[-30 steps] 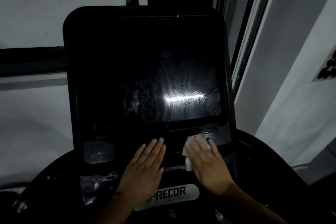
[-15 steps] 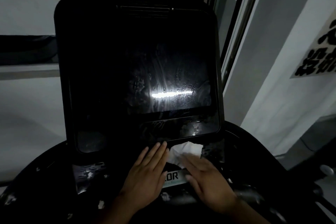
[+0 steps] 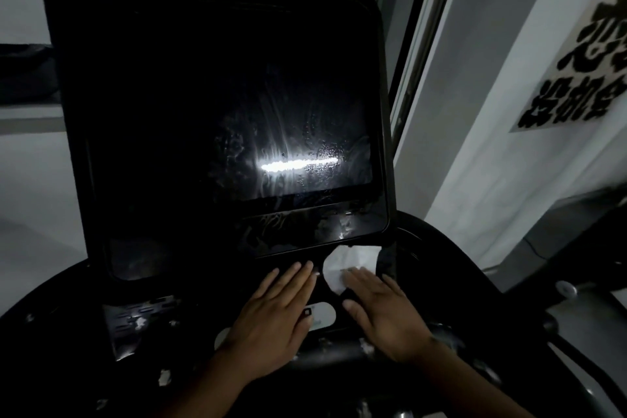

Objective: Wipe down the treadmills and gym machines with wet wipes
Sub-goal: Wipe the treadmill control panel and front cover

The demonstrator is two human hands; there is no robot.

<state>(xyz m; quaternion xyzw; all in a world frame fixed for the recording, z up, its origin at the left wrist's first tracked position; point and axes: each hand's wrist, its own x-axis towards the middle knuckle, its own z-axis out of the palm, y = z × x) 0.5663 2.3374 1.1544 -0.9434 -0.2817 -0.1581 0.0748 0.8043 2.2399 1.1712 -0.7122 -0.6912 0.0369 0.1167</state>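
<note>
Fingertips (image 3: 353,274) of the outstretched right hand (image 3: 383,312) press the crumpled white wet wipe (image 3: 356,256) lying just ahead, the flat left hand (image 3: 274,319) idle alongside.

Black console (image 3: 441,261) carried white wipe (image 3: 354,260) just below screen (image 3: 217,119). Left hand (image 3: 271,312) lay flat on console beside wipe; right hand (image 3: 383,312) fingertips pressed on wipe.
</note>
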